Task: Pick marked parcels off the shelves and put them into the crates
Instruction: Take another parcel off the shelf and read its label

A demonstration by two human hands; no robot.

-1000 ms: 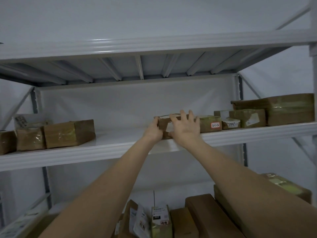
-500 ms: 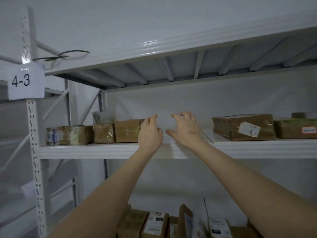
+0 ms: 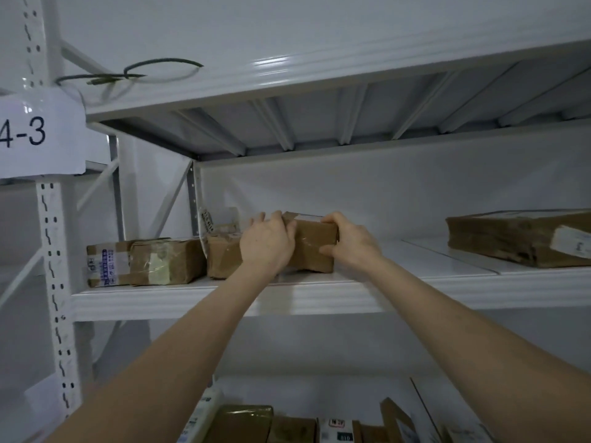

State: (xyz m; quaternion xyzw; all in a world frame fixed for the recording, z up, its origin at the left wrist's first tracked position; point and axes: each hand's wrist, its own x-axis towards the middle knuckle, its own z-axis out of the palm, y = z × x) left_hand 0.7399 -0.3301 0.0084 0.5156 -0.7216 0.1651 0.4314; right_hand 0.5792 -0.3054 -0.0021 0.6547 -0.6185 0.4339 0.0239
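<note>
I have both hands on a brown parcel (image 3: 315,247), a blocky cardboard box wrapped in glossy clear tape that wrinkles and shines across its front face. My left hand (image 3: 268,246) is clamped over its left end with the fingers curled round the top corner. My right hand (image 3: 350,247) grips its right end, fingers hooked over the top edge and thumb pressed flat against the front. The parcel sits on the white shelf (image 3: 224,302), a smooth painted metal board with a ribbed, rolled front lip just below the parcel. Touching the parcel's left side, partly behind my left hand, is another taped carton (image 3: 224,259) of much the same dull brown. Behind that one, crinkly clear plastic (image 3: 211,222) stands up against the back wall. Further left of the parcel lies a squat box (image 3: 168,262) with a pale, yellowish patch under its tape, and just beyond that a box with a white printed label (image 3: 107,265). Well apart to the parcel's right rests a wide, flat package (image 3: 505,238) in rumpled brown wrap with a white sticker on its end. Far to the upper left of the parcel, a paper sign reading 4-3 (image 3: 35,135) hangs on a perforated upright (image 3: 56,282). Above the parcel, on the higher board, lies a thin dark cable (image 3: 144,73) in a loose loop. Below the parcel, more cartons (image 3: 243,423) stand on a lower level
</note>
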